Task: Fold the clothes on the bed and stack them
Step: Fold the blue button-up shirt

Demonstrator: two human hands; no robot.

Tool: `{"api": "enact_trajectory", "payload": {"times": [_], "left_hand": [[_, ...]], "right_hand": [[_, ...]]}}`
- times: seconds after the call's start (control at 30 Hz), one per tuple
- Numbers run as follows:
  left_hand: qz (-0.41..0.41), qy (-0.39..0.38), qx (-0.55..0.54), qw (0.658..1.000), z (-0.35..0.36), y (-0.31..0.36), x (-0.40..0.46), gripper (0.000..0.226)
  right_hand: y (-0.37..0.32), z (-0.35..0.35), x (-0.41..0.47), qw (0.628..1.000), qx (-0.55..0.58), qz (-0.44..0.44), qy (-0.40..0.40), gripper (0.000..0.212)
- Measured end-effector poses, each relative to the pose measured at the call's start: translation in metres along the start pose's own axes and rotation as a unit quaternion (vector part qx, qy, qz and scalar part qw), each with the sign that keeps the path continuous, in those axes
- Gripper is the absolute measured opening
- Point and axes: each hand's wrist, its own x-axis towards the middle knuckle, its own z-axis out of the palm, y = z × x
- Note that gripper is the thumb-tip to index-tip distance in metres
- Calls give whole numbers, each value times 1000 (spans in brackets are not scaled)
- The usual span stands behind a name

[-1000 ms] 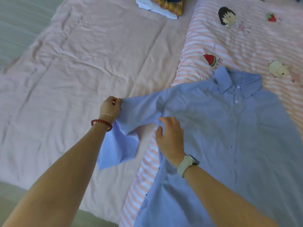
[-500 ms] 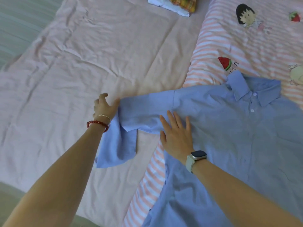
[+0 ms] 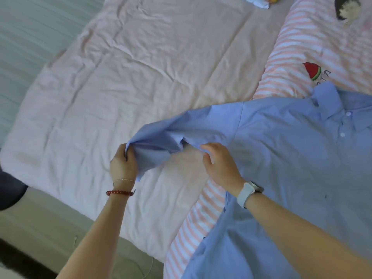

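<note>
A light blue button-up shirt (image 3: 291, 158) lies front side up on the bed, collar toward the far right. Its left sleeve (image 3: 181, 133) stretches out over the pink sheet and is lifted off it. My left hand (image 3: 123, 164) grips the sleeve's bunched cuff end. My right hand (image 3: 219, 164) pinches the sleeve's lower edge near the armpit. A stack of folded clothes (image 3: 259, 2) shows at the top edge, mostly cut off.
The pink sheet (image 3: 141, 77) covers the left of the bed. A pink-and-white striped quilt (image 3: 302, 41) with cartoon prints lies under the shirt at the right. The bed's near edge and a dark object (image 3: 10, 190) are at the lower left.
My left hand closed on the sleeve end and lifted it off the sheet. My right hand went from lying flat on the shirt to pinching the sleeve near the armpit.
</note>
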Motion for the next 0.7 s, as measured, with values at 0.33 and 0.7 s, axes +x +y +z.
{"api": "enact_trajectory", "payload": {"times": [0.33,0.7], "left_hand": [[108,-443,-65,888,-30,39,-92,17],[2,-400,66,914,39,90,-46,34]], "right_hand": [[-42,12,-19,867,383,302,-98,16],[-25,-11,-62,931,275,241,-20,13]]}}
